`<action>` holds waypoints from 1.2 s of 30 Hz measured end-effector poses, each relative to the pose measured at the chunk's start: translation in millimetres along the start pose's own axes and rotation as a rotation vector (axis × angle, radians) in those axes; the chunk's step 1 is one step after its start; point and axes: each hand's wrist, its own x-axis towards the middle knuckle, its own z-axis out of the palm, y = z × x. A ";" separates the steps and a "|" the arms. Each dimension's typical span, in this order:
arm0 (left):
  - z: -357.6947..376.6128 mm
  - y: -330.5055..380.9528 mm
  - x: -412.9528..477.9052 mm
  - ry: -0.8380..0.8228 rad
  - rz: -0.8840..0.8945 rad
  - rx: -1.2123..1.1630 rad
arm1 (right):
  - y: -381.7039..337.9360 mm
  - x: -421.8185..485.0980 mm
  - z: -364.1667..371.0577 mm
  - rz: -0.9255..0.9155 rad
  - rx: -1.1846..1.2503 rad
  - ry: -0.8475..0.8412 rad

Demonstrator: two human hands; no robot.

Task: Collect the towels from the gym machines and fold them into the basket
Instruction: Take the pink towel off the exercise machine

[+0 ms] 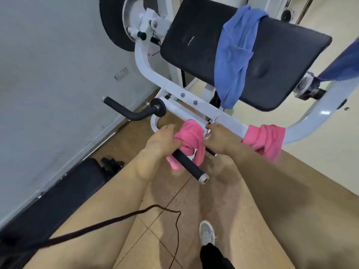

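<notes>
A grey wall [48, 55] stands on the left, and it carries a small socket plate [120, 73]. The floor [171, 193] has brown tiles, and a thin black cord [97, 224] runs loosely across the view above it.

A gym: a white machine [174, 88] with a black pad [194, 45] (towels [233, 55] draped over it), a weight plate [110, 22] behind.

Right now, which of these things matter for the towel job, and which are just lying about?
Job: gripped pink towel; other pink towel; blue towel; left hand; right hand.
Just there: black handle; black cord; grey shoe.
</notes>
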 end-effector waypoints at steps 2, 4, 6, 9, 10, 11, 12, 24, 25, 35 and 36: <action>11.0 -0.3 15.5 -0.038 -0.039 -0.038 | 6.1 10.3 12.7 -0.026 0.054 -0.052; 19.5 -5.5 21.4 -0.034 -0.066 -0.059 | 6.0 12.1 29.3 -0.044 0.084 -0.101; 22.4 -9.7 24.6 0.008 -0.099 -0.122 | 2.1 17.8 41.9 -0.055 0.130 -0.079; 21.3 -12.1 23.0 0.062 -0.115 -0.172 | -7.1 19.6 50.2 -0.051 0.156 -0.066; 21.9 -12.6 20.9 0.064 -0.121 -0.188 | -10.7 18.3 53.1 -0.054 0.159 -0.076; 22.7 -13.8 19.0 0.060 -0.122 -0.214 | -14.4 17.5 55.7 -0.058 0.167 -0.086; 22.8 -15.3 16.8 0.054 -0.118 -0.240 | -19.2 16.2 57.4 -0.069 0.184 -0.096; 9.5 -28.0 -18.2 0.084 -0.066 -0.299 | -48.0 -3.0 50.8 -0.082 0.423 -0.120; 5.9 -25.3 -21.3 0.094 -0.074 -0.319 | -50.4 -5.4 49.0 -0.109 0.406 -0.101; -56.1 -31.3 -70.8 0.029 0.005 -0.666 | -78.8 -29.4 25.2 -0.082 0.180 -0.031; -60.7 -35.0 -78.6 -0.003 -0.013 -0.714 | -84.0 -32.6 19.1 -0.075 0.201 -0.061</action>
